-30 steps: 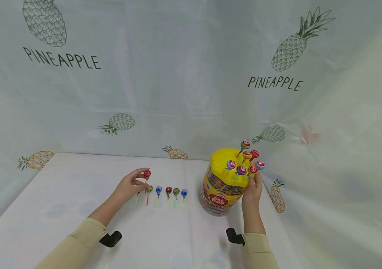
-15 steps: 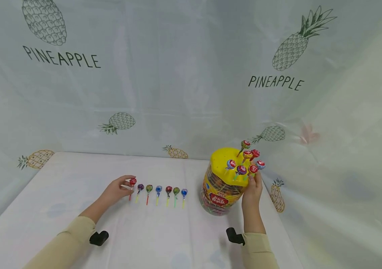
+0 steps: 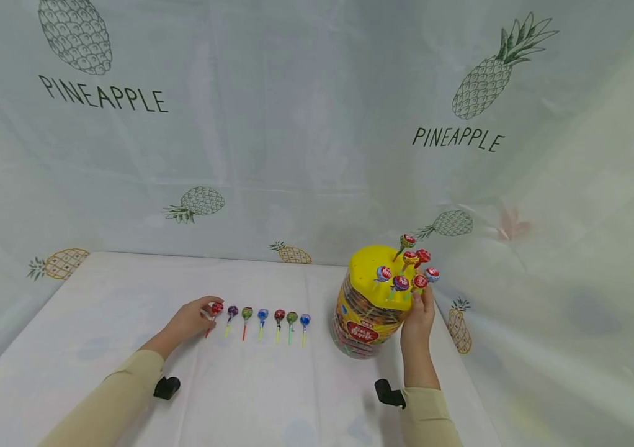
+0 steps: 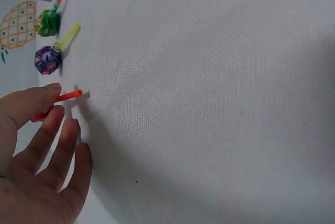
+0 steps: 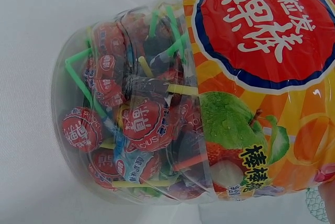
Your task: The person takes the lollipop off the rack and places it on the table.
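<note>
My left hand (image 3: 190,318) pinches a red-wrapped lollipop (image 3: 216,308) between thumb and forefinger, low over the table at the left end of a lollipop row. In the left wrist view its red stick (image 4: 70,96) pokes out past the fingertips, with the other fingers spread. Beside it lies a purple lollipop (image 3: 232,310) with a yellow stick. My right hand (image 3: 419,320) holds the right side of a big clear lollipop jar (image 3: 363,332), near its yellow lid (image 3: 367,261); most fingers are hidden behind it. Several lollipops, one of them orange (image 3: 409,257), stand upright in the lid.
The row continues rightward with a green lollipop (image 3: 247,313), a blue one (image 3: 263,315) and several more, heads toward the back. Inside the jar, loose lollipops (image 5: 144,124) show through the wall. A pineapple-print curtain (image 3: 317,155) hangs behind the white table (image 3: 250,397).
My left hand has moved left and down with the red lollipop, past the purple one to the row's left end. The lollipop now tilts lower. My right hand and the jar stay put.
</note>
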Available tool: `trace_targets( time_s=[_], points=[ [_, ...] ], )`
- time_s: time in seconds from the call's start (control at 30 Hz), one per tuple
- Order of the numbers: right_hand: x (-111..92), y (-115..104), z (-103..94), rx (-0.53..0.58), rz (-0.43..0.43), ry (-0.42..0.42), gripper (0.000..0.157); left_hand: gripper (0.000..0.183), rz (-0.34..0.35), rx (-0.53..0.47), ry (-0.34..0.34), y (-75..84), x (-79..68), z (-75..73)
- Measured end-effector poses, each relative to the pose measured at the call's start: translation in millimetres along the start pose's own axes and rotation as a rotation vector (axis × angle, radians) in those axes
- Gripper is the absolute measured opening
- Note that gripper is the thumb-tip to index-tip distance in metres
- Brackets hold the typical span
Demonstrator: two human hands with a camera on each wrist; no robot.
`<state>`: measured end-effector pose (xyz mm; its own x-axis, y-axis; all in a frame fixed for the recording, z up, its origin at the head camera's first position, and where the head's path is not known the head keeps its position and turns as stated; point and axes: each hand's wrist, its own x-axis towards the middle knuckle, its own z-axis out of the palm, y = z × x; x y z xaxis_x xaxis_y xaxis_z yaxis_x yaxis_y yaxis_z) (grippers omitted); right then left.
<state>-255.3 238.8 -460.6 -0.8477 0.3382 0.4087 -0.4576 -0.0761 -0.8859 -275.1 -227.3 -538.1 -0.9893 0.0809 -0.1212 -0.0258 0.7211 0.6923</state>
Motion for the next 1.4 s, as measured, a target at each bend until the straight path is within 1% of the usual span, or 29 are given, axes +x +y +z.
trace_targets(
  time_s=[0.07,0.17,0.4,0.53,0.7,0.93,1.03,1.23,1.4],
  points=[
    [-0.1,0.5,0.3,-0.009,0.009,0.005,0.045,0.056,0.006,0.024,-0.008,-2.3,1.8,0.7],
    [-0.6,0.2,0.8,-0.014,0.017,0.004,0.045,0.056,-0.008,0.043,-0.015,-5.1,4.5,2.0],
    [-0.9,0.2,0.1,-0.025,0.029,0.008,0.045,0.057,0.017,0.082,-0.019,-8.5,8.0,3.0],
    [-1.1,0.1,-0.6,-0.028,0.018,0.002,0.046,0.057,0.031,0.102,-0.029,-8.9,8.6,3.0],
    [-0.6,1.4,-1.0,-0.013,0.006,-0.007,0.046,0.056,0.038,0.104,-0.037,-9.1,9.3,3.1],
    [-0.1,1.8,-1.4,-0.029,0.02,-0.004,0.051,0.055,0.051,0.123,-0.042,-7.5,8.8,2.2],
    [-0.4,2.2,-1.5,-0.027,0.018,-0.002,0.05,0.056,0.053,0.131,-0.041,-7.3,8.8,2.1],
    [-0.5,2.1,-1.0,-0.01,-0.006,-0.011,0.047,0.059,0.034,0.101,-0.033,-8.3,8.4,2.1],
    [0.3,1.2,-1.0,-0.015,0.004,-0.014,0.047,0.059,0.032,0.093,-0.023,-7.7,7.0,-0.4]
  ],
)
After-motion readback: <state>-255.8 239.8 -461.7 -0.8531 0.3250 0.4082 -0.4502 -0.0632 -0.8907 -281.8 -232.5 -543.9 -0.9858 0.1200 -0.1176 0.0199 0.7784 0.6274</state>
